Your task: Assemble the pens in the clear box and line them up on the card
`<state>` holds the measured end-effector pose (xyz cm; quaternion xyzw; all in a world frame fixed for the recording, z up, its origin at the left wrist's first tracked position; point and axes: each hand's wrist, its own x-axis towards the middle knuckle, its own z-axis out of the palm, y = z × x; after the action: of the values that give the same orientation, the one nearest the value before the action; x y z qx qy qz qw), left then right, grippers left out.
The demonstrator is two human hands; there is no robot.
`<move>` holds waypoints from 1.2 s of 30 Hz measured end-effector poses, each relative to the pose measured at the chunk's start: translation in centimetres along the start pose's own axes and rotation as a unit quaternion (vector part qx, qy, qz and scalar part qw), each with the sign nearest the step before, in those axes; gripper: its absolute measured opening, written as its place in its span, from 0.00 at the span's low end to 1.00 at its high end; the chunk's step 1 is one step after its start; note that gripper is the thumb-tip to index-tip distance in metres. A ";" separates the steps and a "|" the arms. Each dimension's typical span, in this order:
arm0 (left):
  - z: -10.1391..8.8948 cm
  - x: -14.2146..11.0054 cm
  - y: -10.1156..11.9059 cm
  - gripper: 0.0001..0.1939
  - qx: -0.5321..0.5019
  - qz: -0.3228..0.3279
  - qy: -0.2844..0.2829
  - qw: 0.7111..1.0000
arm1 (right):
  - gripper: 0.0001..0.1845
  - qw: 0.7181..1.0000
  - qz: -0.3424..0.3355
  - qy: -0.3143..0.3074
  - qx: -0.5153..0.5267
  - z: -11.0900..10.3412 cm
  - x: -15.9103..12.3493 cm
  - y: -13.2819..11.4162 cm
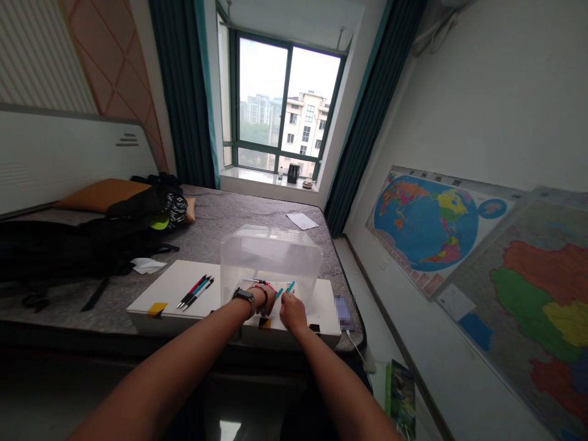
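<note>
My left hand, with a watch on its wrist, is closed around a teal pen at the front of a clear plastic bin. My right hand pinches a second teal pen right beside it. Both hands rest over a white board lying on the bed. More pens lie inside the bin by my left hand. Three pens, red, teal and black, lie together on the board to the left.
A black backpack and an orange pillow lie on the bed at the left. A crumpled tissue and a white sheet of paper lie on the mattress. Maps lean against the right wall; the window is ahead.
</note>
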<state>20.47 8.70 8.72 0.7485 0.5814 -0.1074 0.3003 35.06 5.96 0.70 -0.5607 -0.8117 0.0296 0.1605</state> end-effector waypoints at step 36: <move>-1.5 -2.8 -5.0 0.13 0.199 -0.117 0.189 0.955 | 0.14 0.997 0.026 -0.053 0.040 -1.0 -0.1 0.5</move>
<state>14.66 8.03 9.77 0.7267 0.6776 -0.1120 0.0157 35.87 5.92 1.49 -0.5722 -0.8026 0.0958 0.1384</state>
